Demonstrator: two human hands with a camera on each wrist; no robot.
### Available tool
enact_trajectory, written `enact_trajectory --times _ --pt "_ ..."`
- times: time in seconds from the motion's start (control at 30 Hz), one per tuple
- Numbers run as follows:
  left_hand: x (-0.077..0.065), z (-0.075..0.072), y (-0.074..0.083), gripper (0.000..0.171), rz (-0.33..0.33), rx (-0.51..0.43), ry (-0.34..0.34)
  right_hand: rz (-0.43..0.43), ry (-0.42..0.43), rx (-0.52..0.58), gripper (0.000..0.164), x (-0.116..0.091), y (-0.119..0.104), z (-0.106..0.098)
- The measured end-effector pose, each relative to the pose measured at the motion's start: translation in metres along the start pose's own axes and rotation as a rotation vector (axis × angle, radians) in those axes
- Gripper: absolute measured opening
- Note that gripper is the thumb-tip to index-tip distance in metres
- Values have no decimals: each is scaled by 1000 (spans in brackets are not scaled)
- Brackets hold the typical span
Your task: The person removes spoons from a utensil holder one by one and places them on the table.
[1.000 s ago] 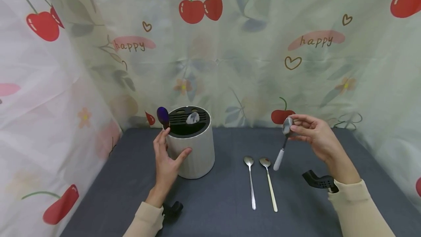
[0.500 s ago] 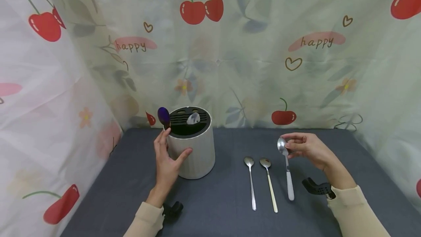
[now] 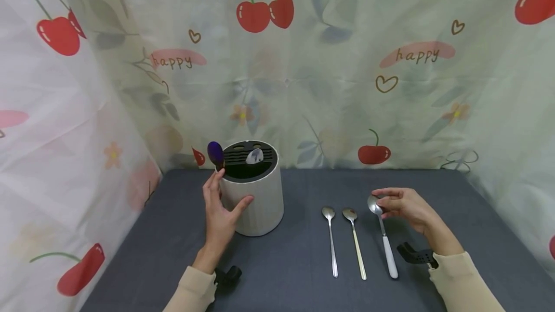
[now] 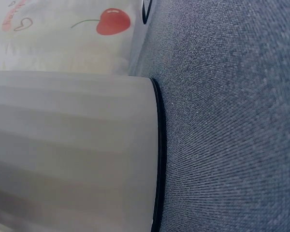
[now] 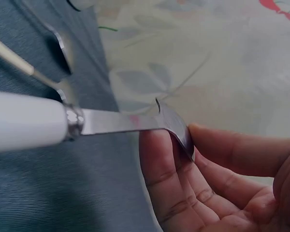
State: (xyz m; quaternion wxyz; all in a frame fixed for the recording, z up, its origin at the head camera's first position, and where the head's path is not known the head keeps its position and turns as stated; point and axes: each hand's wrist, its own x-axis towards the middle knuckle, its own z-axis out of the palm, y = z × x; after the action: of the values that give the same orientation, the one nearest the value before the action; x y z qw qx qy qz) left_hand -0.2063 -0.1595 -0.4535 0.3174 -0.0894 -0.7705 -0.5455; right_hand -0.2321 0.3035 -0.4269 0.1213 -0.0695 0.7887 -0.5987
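Observation:
A pale cylindrical utensil holder (image 3: 260, 206) with a black slotted top stands left of centre. My left hand (image 3: 221, 213) rests against its side, fingers along the left and thumb spread across the front. A purple spoon (image 3: 215, 152) stands up at the rim by those fingertips, and a spoon with a shiny bowl (image 3: 255, 156) pokes out of the slots. On the right, my right hand (image 3: 409, 208) pinches a white-handled spoon (image 3: 389, 256) by its bowl, between thumb and fingers. In the right wrist view its white handle (image 5: 26, 122) points left.
Two slim spoons lie side by side on the dark grey tablecloth (image 3: 295, 273): a silver spoon (image 3: 332, 244) and a spoon with a cream handle (image 3: 357, 249). A cherry-print curtain (image 3: 286, 100) walls in the back and both sides.
My right hand has come down toward the table with the white-handled spoon, whose handle has swung down and to the right, beside the two slim spoons. My left hand has stayed at the holder.

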Motion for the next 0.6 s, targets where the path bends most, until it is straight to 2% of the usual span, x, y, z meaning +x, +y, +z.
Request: enact_trajectory --times 0.3,0.6 --pt "-1 1 -2 95 27 2 3 53 -28 144 56 6 25 -2" --pt "0 0 0 97 21 1 3 91 -50 202 56 11 44 -1"
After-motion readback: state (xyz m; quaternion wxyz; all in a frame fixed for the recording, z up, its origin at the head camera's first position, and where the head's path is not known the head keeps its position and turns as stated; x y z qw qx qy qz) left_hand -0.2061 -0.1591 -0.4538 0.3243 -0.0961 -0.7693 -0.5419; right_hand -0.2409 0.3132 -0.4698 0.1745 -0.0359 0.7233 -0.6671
